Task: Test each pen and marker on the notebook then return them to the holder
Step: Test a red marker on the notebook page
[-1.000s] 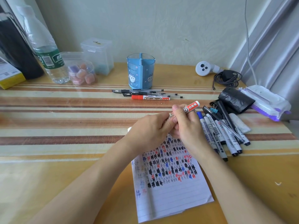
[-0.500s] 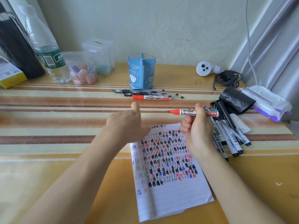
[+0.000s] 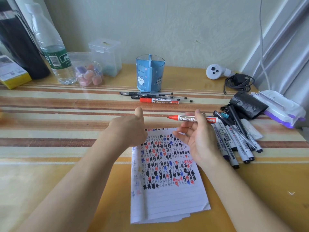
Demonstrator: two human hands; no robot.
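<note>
My right hand [image 3: 199, 139] pinches an uncapped red whiteboard marker [image 3: 192, 118] level above the notebook's top edge, its red tip pointing left. My left hand [image 3: 128, 129] is a curled fist with the thumb up, resting at the top left corner of the notebook [image 3: 167, 198]. The marker's cap is not visible and seems hidden in that fist. The lined page carries several rows of black, red and blue marks. The blue pen holder [image 3: 150, 74] stands at the back. Black pens [image 3: 150, 94] and a capped red marker [image 3: 158, 100] lie just in front of it.
A pile of markers and pens [image 3: 234, 141] lies right of the notebook, beside binder clips, a black bag [image 3: 247, 104] and a wipes pack [image 3: 280, 109]. At the back left stand a water bottle [image 3: 53, 52], a jar of erasers [image 3: 88, 74] and a clear box [image 3: 105, 56].
My hands pulled apart over the notebook and the red marker came uncapped. The right hand turned it level with the tip to the left, while the left fist moved left.
</note>
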